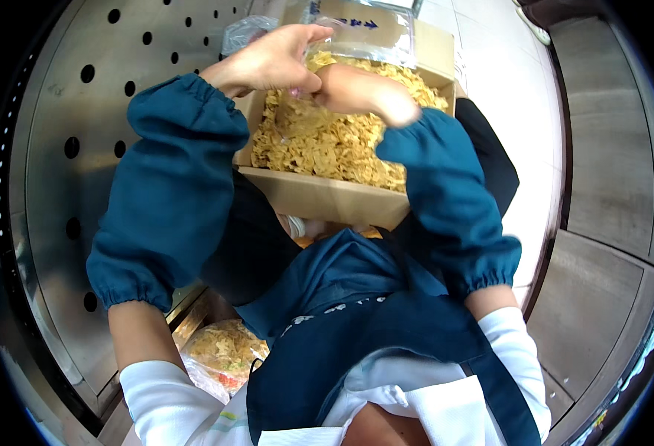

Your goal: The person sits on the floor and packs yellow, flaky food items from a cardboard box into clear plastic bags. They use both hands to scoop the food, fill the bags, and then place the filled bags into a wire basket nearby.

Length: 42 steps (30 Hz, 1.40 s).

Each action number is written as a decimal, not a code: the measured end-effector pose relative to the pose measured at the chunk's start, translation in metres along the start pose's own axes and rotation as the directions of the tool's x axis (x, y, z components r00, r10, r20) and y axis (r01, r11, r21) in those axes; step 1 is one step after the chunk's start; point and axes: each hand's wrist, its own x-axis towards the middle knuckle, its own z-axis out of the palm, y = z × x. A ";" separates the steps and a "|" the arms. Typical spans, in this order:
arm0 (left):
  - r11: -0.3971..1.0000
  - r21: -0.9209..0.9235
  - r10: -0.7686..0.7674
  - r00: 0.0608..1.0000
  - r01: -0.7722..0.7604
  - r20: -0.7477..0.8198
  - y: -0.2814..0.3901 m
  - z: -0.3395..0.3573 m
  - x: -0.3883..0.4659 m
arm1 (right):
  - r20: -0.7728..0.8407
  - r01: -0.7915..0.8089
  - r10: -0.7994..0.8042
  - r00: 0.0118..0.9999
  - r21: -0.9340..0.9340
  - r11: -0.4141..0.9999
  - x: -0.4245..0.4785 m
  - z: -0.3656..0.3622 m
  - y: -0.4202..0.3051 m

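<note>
A cardboard box (327,195) stands before me, filled with yellow, crinkled dry food flakes (338,150). A clear plastic bag (299,114) with flakes showing through it hangs over the box, below my hands. My left hand (277,58) is above the box's far left part, thumb and fingers spread beside the bag's top; whether it grips the film is unclear. My right hand (338,86) reaches across from the right, its fingers mostly hidden near my left fingertips. Clear film (383,44) lies over the box's far flap, which bears writing.
A perforated metal panel (95,111) rises on the left. Metal cabinet doors (611,139) line the right side, beyond a pale tiled floor (505,72). A filled clear bag (226,348) lies low by my left side. Another crumpled plastic bag (246,33) is behind my left hand.
</note>
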 end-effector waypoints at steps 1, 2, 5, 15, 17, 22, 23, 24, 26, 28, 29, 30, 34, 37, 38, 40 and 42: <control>0.998 0.049 0.036 0.999 -0.036 -0.003 -0.011 0.007 0.003 | -0.007 0.062 -0.062 0.998 0.005 0.998 0.019 0.017 0.010; 0.992 0.107 0.070 0.997 -0.067 -0.016 -0.029 0.012 0.008 | -0.019 0.137 -0.137 0.990 0.002 0.991 0.034 0.030 0.017; 0.995 0.094 -0.025 1.000 0.026 -0.016 -0.015 0.012 0.009 | 0.140 0.137 -0.139 0.980 0.027 0.990 0.035 0.010 0.011; 0.999 -0.043 -0.018 0.993 0.013 -0.117 -0.005 -0.010 0.000 | -0.465 -0.105 0.309 0.830 0.414 0.904 -0.138 0.045 0.084; 0.995 -0.098 -0.018 0.991 0.006 -0.130 0.000 -0.010 -0.004 | -0.073 -0.571 0.577 0.813 0.089 0.816 -0.143 0.091 0.073; 0.964 -0.262 0.022 0.991 -0.056 -0.132 0.016 -0.009 -0.004 | -0.344 -0.639 0.651 0.676 0.166 0.751 -0.107 0.156 0.055; 0.972 -0.231 0.011 0.994 -0.035 -0.106 0.016 -0.009 -0.005 | -0.398 -0.572 0.611 0.684 0.228 0.788 -0.109 0.153 0.058; 0.980 -0.199 -0.003 0.996 -0.014 -0.085 0.013 -0.010 -0.006 | -0.454 -0.494 0.567 0.687 0.280 0.823 -0.113 0.144 0.059; 0.994 -0.100 -0.049 0.997 0.042 -0.066 0.005 -0.012 -0.007 | -0.593 -0.326 0.464 0.658 0.331 0.886 -0.113 0.125 0.061; 0.993 -0.052 -0.111 0.993 0.109 -0.027 0.003 -0.014 -0.008 | -0.569 -0.276 0.475 0.671 0.403 0.873 -0.111 0.121 0.068; 0.991 -0.054 -0.121 0.992 0.119 -0.039 0.005 -0.014 -0.010 | -0.556 -0.249 0.478 0.680 0.438 0.864 -0.111 0.121 0.072; 0.990 -0.067 -0.127 0.992 0.126 -0.019 0.005 -0.015 -0.011 | -0.645 -0.219 0.429 0.633 0.383 0.898 -0.110 0.125 0.082; 0.996 -0.020 -0.090 0.996 0.090 -0.007 0.002 -0.011 -0.008 | -0.524 0.230 0.641 0.560 0.842 0.488 -0.128 0.084 0.058; 0.995 0.002 -0.098 0.995 0.098 0.002 0.001 -0.012 -0.006 | -0.660 0.490 0.529 0.533 0.750 0.443 -0.140 0.026 0.018; 0.995 0.012 -0.095 0.995 0.095 -0.007 -0.001 -0.012 -0.004 | -0.666 0.547 0.503 0.550 0.743 0.386 -0.137 0.010 0.006; 0.998 -0.012 -0.070 0.997 0.070 -0.019 -0.002 -0.009 -0.001 | -0.694 0.616 0.448 0.563 0.714 0.333 -0.117 -0.010 -0.014; 0.997 -0.071 -0.035 0.999 0.032 -0.036 0.002 -0.007 0.000 | -0.649 0.490 0.352 0.674 0.750 0.445 -0.087 -0.015 -0.007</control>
